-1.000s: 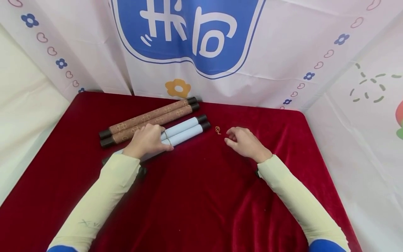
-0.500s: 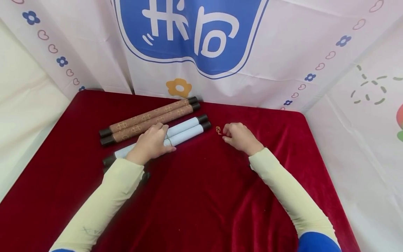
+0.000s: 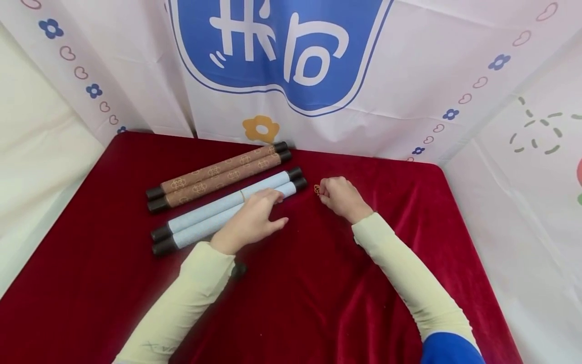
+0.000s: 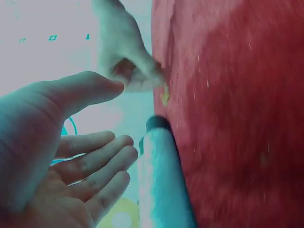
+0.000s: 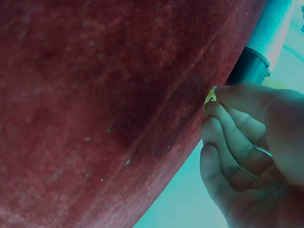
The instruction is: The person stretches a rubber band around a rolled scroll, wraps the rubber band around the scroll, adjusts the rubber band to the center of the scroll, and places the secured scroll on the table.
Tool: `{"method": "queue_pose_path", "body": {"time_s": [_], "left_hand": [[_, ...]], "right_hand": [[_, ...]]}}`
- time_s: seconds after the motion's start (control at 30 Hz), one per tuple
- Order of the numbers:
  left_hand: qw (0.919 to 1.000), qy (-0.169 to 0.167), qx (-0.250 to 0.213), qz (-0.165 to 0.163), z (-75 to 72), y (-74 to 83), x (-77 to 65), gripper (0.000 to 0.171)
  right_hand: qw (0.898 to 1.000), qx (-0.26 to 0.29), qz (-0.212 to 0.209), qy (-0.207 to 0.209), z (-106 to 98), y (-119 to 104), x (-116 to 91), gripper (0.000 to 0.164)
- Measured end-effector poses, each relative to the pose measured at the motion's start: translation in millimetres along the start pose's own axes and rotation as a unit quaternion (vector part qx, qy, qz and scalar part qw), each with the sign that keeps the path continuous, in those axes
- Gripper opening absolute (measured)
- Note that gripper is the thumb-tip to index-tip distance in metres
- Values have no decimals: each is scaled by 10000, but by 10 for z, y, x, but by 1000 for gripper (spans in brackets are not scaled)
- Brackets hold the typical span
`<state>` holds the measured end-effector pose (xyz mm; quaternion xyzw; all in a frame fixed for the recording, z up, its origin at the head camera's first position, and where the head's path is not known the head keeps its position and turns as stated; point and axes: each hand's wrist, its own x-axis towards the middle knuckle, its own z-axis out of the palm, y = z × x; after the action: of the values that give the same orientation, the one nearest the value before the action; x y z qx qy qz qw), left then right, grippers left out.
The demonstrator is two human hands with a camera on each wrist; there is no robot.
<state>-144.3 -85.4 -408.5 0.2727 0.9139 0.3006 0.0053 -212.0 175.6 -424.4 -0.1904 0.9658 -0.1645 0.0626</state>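
Observation:
My right hand [image 3: 341,197] pinches a yellowish rubber band [image 5: 210,97] between thumb and forefinger, low over the red cloth. Part of the band shows beside the fingertips in the head view. My left hand [image 3: 254,217], its fingers extended and thumb apart, is over the near one of two light blue scrolls [image 3: 209,205] with dark end knobs. It grips nothing in the left wrist view. A thin band [image 3: 243,195] crosses the blue pair near its middle, partly hidden by the left hand.
Two brown patterned scrolls [image 3: 218,174] with dark ends lie side by side behind the blue pair. Red velvet cloth [image 3: 300,293] covers the table. A printed white curtain [image 3: 218,111] hangs along its back edge.
The left hand has let go of the blue scrolls and shifted right toward their far ends. My right hand has moved left to the loose rubber band and pinched it.

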Motion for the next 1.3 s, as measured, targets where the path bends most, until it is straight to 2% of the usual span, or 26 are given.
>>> {"method": "queue_pose_path", "body": {"time_s": [0.17, 0.3, 0.57, 0.73, 0.87, 1.13, 1.3], "left_hand": [[9980, -123, -611, -74, 99, 95, 68, 48], [9958, -33, -907, -94, 131, 132, 91, 44], [9917, 231, -1262, -80, 179, 189, 72, 35], [9914, 270, -1265, 181, 216, 233, 65, 30], [9922, 261, -1172, 328, 247, 253, 63, 27], [9912, 316, -1218, 419, 272, 255, 61, 12], [9911, 175, -1261, 388, 269, 251, 65, 6]], "right_hand": [[9994, 317, 83, 149, -42, -13, -24, 9], [9967, 736, 44, 346, -142, -62, -121, 9], [9877, 1476, -105, 516, -262, -203, -515, 6], [9810, 1856, -88, 557, -227, -350, -760, 4], [9769, 2025, -93, 673, -166, -438, -863, 3], [9693, 2317, -211, 792, -104, -544, -897, 3], [9672, 2382, -300, 834, -93, -555, -917, 4]]}}
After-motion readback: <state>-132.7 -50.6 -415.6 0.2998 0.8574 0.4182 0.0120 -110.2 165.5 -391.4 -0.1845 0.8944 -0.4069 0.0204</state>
